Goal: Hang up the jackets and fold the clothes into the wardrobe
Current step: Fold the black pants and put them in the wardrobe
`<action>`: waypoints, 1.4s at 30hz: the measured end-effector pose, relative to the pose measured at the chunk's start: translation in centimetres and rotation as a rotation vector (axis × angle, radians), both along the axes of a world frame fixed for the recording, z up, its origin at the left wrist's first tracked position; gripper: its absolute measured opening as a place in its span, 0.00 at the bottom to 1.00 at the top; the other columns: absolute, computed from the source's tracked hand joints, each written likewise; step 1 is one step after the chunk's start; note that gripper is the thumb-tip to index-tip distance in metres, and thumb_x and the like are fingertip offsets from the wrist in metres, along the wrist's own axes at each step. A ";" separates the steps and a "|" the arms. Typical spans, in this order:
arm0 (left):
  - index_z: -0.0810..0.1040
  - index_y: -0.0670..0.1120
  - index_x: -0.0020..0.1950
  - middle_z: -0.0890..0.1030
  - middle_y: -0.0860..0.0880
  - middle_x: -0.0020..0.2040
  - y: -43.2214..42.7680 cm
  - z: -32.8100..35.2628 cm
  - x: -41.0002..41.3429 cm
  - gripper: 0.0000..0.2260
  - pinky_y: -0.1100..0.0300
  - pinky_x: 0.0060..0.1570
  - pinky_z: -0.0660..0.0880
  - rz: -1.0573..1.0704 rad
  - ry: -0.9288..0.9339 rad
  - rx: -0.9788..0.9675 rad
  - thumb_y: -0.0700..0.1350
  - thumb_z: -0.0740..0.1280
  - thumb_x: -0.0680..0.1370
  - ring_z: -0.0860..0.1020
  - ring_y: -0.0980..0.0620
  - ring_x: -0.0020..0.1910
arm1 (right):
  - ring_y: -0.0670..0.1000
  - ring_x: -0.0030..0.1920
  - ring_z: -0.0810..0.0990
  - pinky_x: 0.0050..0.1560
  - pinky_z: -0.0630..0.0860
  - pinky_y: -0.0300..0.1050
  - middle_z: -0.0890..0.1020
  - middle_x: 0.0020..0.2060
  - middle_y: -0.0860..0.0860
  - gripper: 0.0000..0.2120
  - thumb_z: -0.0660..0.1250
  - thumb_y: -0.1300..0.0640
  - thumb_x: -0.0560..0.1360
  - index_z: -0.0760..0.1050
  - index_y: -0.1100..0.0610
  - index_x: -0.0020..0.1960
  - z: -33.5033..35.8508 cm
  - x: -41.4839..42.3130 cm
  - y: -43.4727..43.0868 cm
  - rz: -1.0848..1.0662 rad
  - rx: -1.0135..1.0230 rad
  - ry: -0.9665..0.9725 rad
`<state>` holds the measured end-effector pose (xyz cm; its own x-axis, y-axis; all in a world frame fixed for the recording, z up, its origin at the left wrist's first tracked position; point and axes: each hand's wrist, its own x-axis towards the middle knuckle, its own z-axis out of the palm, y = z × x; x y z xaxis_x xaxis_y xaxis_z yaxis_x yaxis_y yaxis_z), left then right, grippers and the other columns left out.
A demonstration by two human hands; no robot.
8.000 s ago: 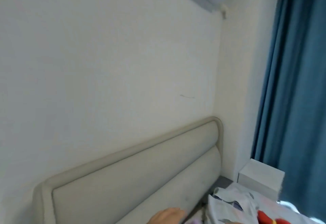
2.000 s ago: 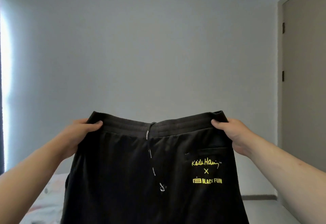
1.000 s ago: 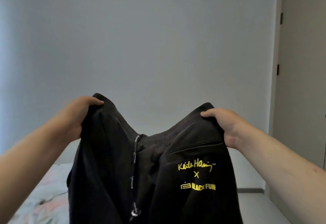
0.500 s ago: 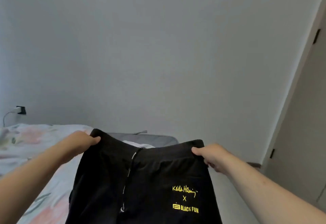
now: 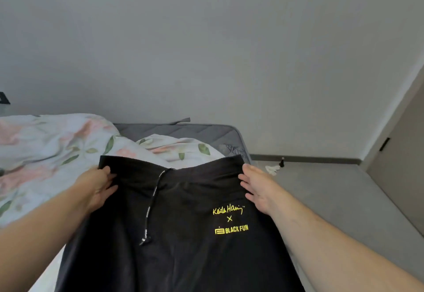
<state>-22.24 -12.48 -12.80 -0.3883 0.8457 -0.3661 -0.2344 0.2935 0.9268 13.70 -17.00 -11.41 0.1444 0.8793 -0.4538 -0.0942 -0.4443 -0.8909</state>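
Note:
Black pants (image 5: 183, 234) with a drawstring and yellow print lie spread on the bed, waistband toward the far wall. My left hand (image 5: 98, 186) rests on the waistband's left end, fingers loosely over the fabric. At the waistband's right end my right hand (image 5: 257, 188) lies against the cloth with straight, spread fingers. Neither hand pinches the cloth. The legs of the pants run out of view below.
A floral duvet (image 5: 46, 149) is bunched on the bed's left and behind the pants. The grey mattress corner (image 5: 206, 131) shows near the wall. Grey floor (image 5: 332, 195) runs along the right, with a small white item (image 5: 271, 170) by the baseboard and a door (image 5: 403, 170) at far right.
The pants went from held up in the air to lying on the bed. Both hands came down with them and loosened their grip on the waistband. The view tilted down.

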 end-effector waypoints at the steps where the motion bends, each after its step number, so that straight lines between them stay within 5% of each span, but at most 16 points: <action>1: 0.64 0.48 0.75 0.70 0.49 0.71 0.2 -0.6 0.0 0.17 0.49 0.71 0.66 -0.045 0.074 0.019 0.43 0.56 0.85 0.68 0.50 0.70 | 0.51 0.62 0.77 0.56 0.72 0.46 0.77 0.64 0.50 0.19 0.59 0.47 0.84 0.66 0.53 0.72 -0.1 -0.2 -0.2 0.027 0.026 -0.031; 4: 0.60 0.50 0.74 0.70 0.52 0.70 -1.2 -3.1 0.6 0.28 0.47 0.69 0.68 -0.209 0.519 0.018 0.52 0.68 0.78 0.72 0.47 0.67 | 0.45 0.52 0.78 0.44 0.76 0.38 0.77 0.56 0.44 0.17 0.62 0.50 0.82 0.65 0.48 0.70 -2.0 -0.2 -2.1 0.150 0.062 -0.262; 5: 0.57 0.49 0.77 0.69 0.53 0.71 -2.8 -3.9 1.5 0.32 0.47 0.71 0.66 -0.282 0.666 0.017 0.51 0.68 0.78 0.70 0.47 0.70 | 0.43 0.51 0.78 0.46 0.76 0.37 0.76 0.54 0.43 0.17 0.62 0.51 0.82 0.66 0.46 0.70 -2.9 0.0 -3.6 0.227 0.062 -0.363; 8: 0.56 0.48 0.81 0.57 0.49 0.80 -8.6 -7.2 5.0 0.30 0.51 0.77 0.54 -0.529 0.992 0.000 0.51 0.64 0.81 0.54 0.49 0.79 | 0.49 0.72 0.69 0.72 0.67 0.47 0.69 0.73 0.46 0.26 0.62 0.48 0.81 0.63 0.48 0.77 -7.1 1.0 -8.5 0.413 0.045 -0.792; 12: 0.56 0.49 0.80 0.51 0.45 0.81 -16.7 -10.0 7.6 0.31 0.49 0.76 0.51 -0.680 1.434 -0.102 0.60 0.59 0.81 0.47 0.45 0.80 | 0.51 0.80 0.53 0.77 0.55 0.49 0.53 0.80 0.47 0.30 0.59 0.46 0.82 0.53 0.45 0.80 -10.4 2.2 -15.9 0.477 0.014 -1.039; 18: 0.66 0.49 0.77 0.65 0.45 0.77 -27.9 -10.2 2.3 0.33 0.46 0.71 0.61 -0.403 1.369 -0.333 0.63 0.66 0.75 0.61 0.44 0.77 | 0.54 0.78 0.57 0.76 0.60 0.49 0.53 0.80 0.51 0.33 0.58 0.44 0.81 0.47 0.47 0.81 -11.1 2.7 -26.0 0.392 -0.086 -1.157; 21: 0.78 0.38 0.61 0.79 0.37 0.58 -32.7 -13.1 -3.3 0.30 0.47 0.59 0.74 -0.182 1.097 -0.560 0.57 0.75 0.69 0.76 0.38 0.58 | 0.55 0.78 0.57 0.77 0.56 0.51 0.56 0.79 0.52 0.31 0.58 0.45 0.81 0.51 0.47 0.80 -9.6 1.9 -29.1 0.437 -0.093 -1.287; 23: 0.77 0.36 0.55 0.79 0.35 0.48 -35.3 -16.8 -6.6 0.32 0.49 0.46 0.79 -0.162 1.173 -0.609 0.58 0.76 0.62 0.79 0.39 0.44 | 0.52 0.76 0.61 0.77 0.58 0.47 0.62 0.77 0.50 0.26 0.59 0.47 0.82 0.60 0.47 0.78 -8.6 0.1 -29.8 0.475 -0.005 -1.203; 26: 0.79 0.41 0.47 0.81 0.39 0.48 -37.7 -13.6 -5.8 0.21 0.52 0.46 0.74 -0.210 0.935 -0.589 0.59 0.70 0.69 0.79 0.42 0.44 | 0.46 0.60 0.76 0.62 0.71 0.39 0.78 0.57 0.45 0.16 0.64 0.51 0.79 0.76 0.50 0.66 -6.5 -5.3 -29.3 0.590 0.040 -0.842; 29: 0.77 0.41 0.35 0.80 0.44 0.35 -39.0 -7.6 -2.8 0.14 0.57 0.36 0.68 -0.262 0.700 -0.553 0.51 0.73 0.69 0.78 0.48 0.37 | 0.50 0.37 0.71 0.42 0.68 0.44 0.73 0.35 0.51 0.07 0.64 0.55 0.75 0.76 0.54 0.39 -4.9 -11.7 -28.6 0.689 0.060 -0.654; 32: 0.80 0.39 0.39 0.81 0.42 0.38 -39.2 -7.4 -3.4 0.06 0.58 0.35 0.69 -0.261 0.544 -0.489 0.39 0.70 0.75 0.79 0.45 0.42 | 0.52 0.34 0.69 0.40 0.68 0.44 0.71 0.32 0.52 0.14 0.62 0.54 0.78 0.67 0.57 0.35 -5.3 -16.0 -27.8 0.700 -0.031 -0.754; 35: 0.77 0.37 0.42 0.80 0.35 0.46 -39.3 -7.9 -4.8 0.05 0.51 0.39 0.77 -0.105 0.405 -0.430 0.36 0.67 0.78 0.79 0.38 0.41 | 0.53 0.44 0.74 0.48 0.71 0.43 0.77 0.43 0.51 0.13 0.60 0.49 0.81 0.75 0.58 0.48 -7.6 -17.3 -27.5 0.615 -0.139 -0.751; 37: 0.77 0.34 0.46 0.81 0.34 0.43 -39.7 -7.8 -6.1 0.05 0.47 0.34 0.80 -0.033 0.335 -0.406 0.36 0.66 0.79 0.79 0.38 0.33 | 0.54 0.42 0.76 0.44 0.72 0.43 0.79 0.44 0.52 0.16 0.61 0.45 0.80 0.76 0.58 0.50 -8.3 -17.6 -27.4 0.542 -0.170 -0.649; 39: 0.80 0.34 0.47 0.82 0.36 0.37 -40.3 -7.9 -7.9 0.05 0.50 0.34 0.79 -0.002 0.387 -0.391 0.36 0.67 0.79 0.79 0.41 0.30 | 0.52 0.34 0.75 0.35 0.72 0.42 0.79 0.38 0.52 0.15 0.63 0.45 0.79 0.75 0.57 0.45 -8.5 -18.0 -27.1 0.506 -0.203 -0.565; 42: 0.81 0.34 0.42 0.81 0.40 0.38 -41.2 -7.7 -11.0 0.08 0.53 0.40 0.73 0.045 0.576 -0.420 0.38 0.70 0.77 0.79 0.42 0.38 | 0.49 0.29 0.73 0.27 0.69 0.39 0.78 0.34 0.53 0.10 0.66 0.52 0.79 0.76 0.59 0.44 -9.0 -18.3 -27.0 0.412 -0.286 -0.506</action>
